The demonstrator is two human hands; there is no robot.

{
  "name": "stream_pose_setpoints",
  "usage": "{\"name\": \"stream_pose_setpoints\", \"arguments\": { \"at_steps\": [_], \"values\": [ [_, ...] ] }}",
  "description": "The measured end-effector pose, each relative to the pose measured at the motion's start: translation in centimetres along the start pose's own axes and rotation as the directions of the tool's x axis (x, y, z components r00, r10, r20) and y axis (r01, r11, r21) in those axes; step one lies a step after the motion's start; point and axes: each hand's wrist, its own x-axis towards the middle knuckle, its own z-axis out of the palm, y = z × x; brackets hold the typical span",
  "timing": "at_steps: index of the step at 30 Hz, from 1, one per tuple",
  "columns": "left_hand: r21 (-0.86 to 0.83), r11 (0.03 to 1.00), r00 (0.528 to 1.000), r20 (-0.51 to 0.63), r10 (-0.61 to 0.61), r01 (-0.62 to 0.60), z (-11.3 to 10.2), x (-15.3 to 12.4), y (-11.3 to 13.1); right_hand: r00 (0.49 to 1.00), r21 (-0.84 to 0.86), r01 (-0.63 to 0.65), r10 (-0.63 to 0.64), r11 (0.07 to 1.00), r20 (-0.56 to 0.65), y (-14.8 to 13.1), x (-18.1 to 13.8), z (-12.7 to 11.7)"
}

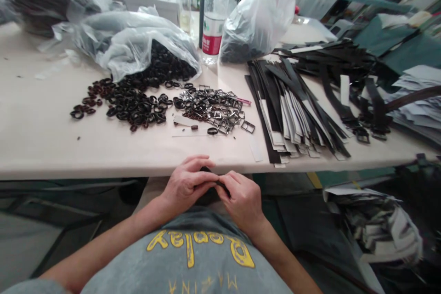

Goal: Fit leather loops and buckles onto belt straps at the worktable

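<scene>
My left hand (pixel 188 183) and my right hand (pixel 241 200) meet just below the table's front edge, above my lap. Both are closed in a pinch on the same small dark piece (pixel 220 185), probably a strap end or loop; most of it is hidden by my fingers. On the table ahead lie a heap of dark oval loops (pixel 127 103), a pile of metal buckles (pixel 217 108) and a fan of black straps with white ends (pixel 296 110). One loose loop (pixel 212 131) lies nearest my hands.
The beige table (pixel 41 133) also holds an open plastic bag of loops (pixel 138 46), a second tied bag (pixel 258 14), a water bottle (pixel 214 14) and a small jar (pixel 183 7). More straps and paper pile up at right (pixel 413 96). A bag of scraps sits on the floor (pixel 379 225).
</scene>
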Motion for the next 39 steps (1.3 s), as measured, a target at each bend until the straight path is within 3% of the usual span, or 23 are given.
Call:
{"name": "stream_pose_setpoints", "arguments": {
  "at_steps": [2,5,8,11,13,16,19,21,24,27,30,34,37,39],
  "values": [
    [0.041,0.992,0.991,-0.061,0.121,-0.118,0.1,0.3,-0.2,1.000,0.009,0.007,-0.007,1.000,-0.020,0.1,0.1,0.3],
    [-0.025,0.974,0.970,-0.096,0.223,-0.226,-0.1,0.8,0.6,0.999,0.026,0.014,-0.013,1.000,-0.049,0.9,0.4,0.3],
    [-0.214,0.934,0.950,0.061,0.305,-0.286,-0.6,1.2,1.9,0.995,-0.019,-0.043,0.042,0.999,-0.090,2.9,0.7,-0.3],
    [-0.304,0.934,0.918,0.283,0.278,-0.189,-1.0,1.6,2.2,0.984,-0.082,-0.116,0.103,0.990,-0.147,5.0,0.7,-1.2],
    [-0.220,0.974,0.933,0.335,0.133,-0.060,-1.1,2.3,1.4,0.977,-0.092,-0.142,0.124,0.986,-0.173,6.0,0.6,-1.7],
    [0.005,0.998,0.975,0.214,-0.056,0.057,-1.4,4.1,-0.9,0.966,-0.088,-0.173,0.151,0.981,-0.211,6.4,0.5,-1.8],
    [0.276,0.959,0.995,0.048,-0.085,0.069,-1.6,6.5,-3.1,0.958,-0.083,-0.178,0.154,0.980,-0.243,6.2,0.4,-1.6],
    [0.444,0.893,0.997,0.004,-0.080,0.070,-1.5,8.0,-4.1,0.955,-0.080,-0.176,0.150,0.981,-0.255,6.0,0.5,-1.4],
    [0.586,0.809,0.994,0.045,-0.096,0.052,-1.2,9.7,-4.9,0.950,-0.064,-0.187,0.164,0.980,-0.265,5.7,0.7,-1.2],
    [0.609,0.793,0.989,0.091,-0.114,0.035,-0.7,10.4,-5.2,0.942,-0.027,-0.206,0.191,0.978,-0.274,5.6,0.9,-1.1],
    [0.515,0.853,0.991,0.048,-0.124,0.082,-0.4,10.2,-5.2,0.932,0.064,-0.256,0.264,0.964,-0.249,5.5,1.2,-1.0],
    [0.043,0.971,0.972,-0.012,-0.234,0.234,0.0,8.8,-4.7,0.890,0.251,-0.359,0.411,0.899,-0.199,5.3,1.7,-1.3],
    [-0.249,0.939,0.969,-0.015,-0.248,0.237,0.3,7.5,-3.7,0.852,0.529,-0.450,0.524,0.720,0.011,5.0,2.3,-1.8],
    [-0.281,0.943,0.983,-0.003,-0.185,0.177,0.2,6.8,-2.9,0.830,0.673,-0.504,0.519,0.541,0.205,4.9,2.6,-2.2]
  ]
}}
